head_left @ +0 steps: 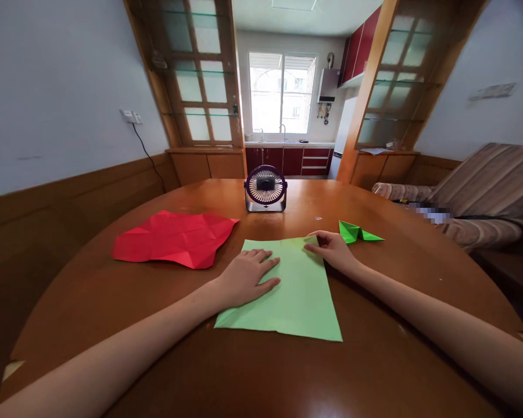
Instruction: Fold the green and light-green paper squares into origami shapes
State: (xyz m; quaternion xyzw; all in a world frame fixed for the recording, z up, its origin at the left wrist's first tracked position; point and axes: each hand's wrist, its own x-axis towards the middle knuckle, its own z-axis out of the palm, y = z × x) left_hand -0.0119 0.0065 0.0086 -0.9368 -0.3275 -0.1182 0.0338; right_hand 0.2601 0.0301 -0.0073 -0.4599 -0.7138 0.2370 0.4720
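Note:
A light green square sheet of paper [296,296] lies flat on the round wooden table [261,371] in front of me. My left hand [246,276] rests palm down on the sheet's left part, fingers spread. My right hand [331,249] touches the sheet's far right corner with its fingertips; whether it pinches the paper I cannot tell. Just beyond my right hand lies a small folded bright green paper piece [356,233].
A creased red paper sheet [174,238] lies on the table to the left. A small purple desk fan [265,188] stands at the table's far edge. A striped sofa [475,197] is on the right; wooden cabinets and a kitchen lie behind.

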